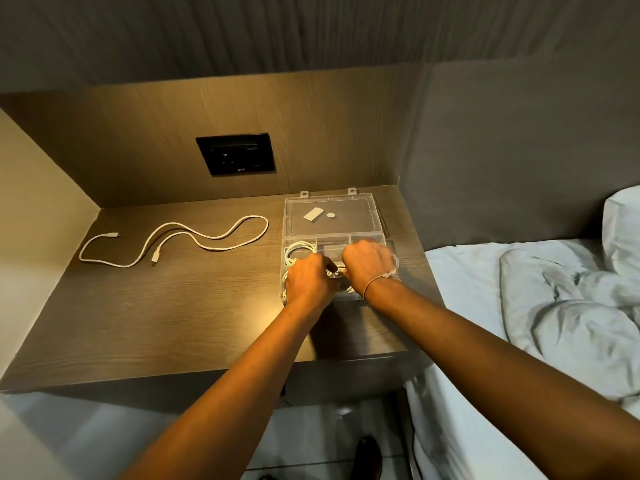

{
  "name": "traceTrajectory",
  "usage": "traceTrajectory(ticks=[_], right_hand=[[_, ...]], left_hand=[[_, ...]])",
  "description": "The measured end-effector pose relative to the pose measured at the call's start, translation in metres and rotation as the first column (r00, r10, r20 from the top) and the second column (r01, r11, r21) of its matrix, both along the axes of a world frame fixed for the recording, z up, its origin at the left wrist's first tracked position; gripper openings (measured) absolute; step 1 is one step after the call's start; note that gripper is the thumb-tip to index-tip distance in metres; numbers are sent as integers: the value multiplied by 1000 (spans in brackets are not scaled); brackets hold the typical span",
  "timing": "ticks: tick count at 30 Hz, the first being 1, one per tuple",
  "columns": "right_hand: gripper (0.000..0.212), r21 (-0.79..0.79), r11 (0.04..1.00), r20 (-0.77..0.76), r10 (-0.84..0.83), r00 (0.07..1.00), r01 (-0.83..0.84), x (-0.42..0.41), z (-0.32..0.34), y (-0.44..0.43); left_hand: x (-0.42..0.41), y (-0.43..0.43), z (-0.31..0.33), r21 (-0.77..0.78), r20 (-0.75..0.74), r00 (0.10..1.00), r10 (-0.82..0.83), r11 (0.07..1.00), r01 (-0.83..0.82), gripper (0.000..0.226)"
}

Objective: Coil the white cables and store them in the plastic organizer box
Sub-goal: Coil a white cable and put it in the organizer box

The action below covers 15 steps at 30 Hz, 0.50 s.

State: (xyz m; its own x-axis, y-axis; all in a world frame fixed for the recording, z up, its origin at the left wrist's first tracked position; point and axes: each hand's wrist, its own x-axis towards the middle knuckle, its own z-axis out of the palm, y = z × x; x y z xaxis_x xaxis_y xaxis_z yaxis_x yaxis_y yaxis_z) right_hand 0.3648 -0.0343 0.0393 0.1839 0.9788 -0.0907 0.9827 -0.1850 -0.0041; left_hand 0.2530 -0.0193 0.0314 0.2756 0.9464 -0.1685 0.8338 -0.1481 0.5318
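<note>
Brown wood-grain bedside shelf [173, 306] filling the middle of the frame, walled at the back and left; its right edge is running just beside a white rumpled bed [519, 299] at the right. Open wood lying bare across the lower left and centre of the shelf.

Clear plastic organizer box [334, 237] sitting at centre right, close to the shelf's right edge, lid lying open and flat toward the back wall. Near compartments mostly hidden under both hands.

Left hand [309, 283] pressing down into the box's near-left part, fingers curled out of sight. Right hand [367, 265] hovering knuckles-up over the middle compartments, thin pale wrist band [381, 277] showing. Both are closing on a white coiled cable [341, 273], only slivers peeking between them; exact grip hard to make out.

Second white coiled cable [299, 249] resting in the far-left compartment. Loose white uncoiled cable [180, 239] snaking over the shelf at centre left, well apart from the box.

Black wall socket panel [236, 154] set above.
</note>
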Motion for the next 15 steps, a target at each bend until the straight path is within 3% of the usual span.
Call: traceTrajectory(ticks=[3,7,15], right_hand=[[19,0,1000,50,4,999,-4,-6,1,0],[15,39,997,-52,-61,997,63,-2,1,1],[15,62,992,-196,-94,976,108,1,-4,-2]], left_hand=[[-5,2,0,-3,36,999,-11,1000,11,32],[-13,3,-5,7,140,990,-10,1000,9,32],[-17,1,-6,20,186,983,-3,1000,-1,40]])
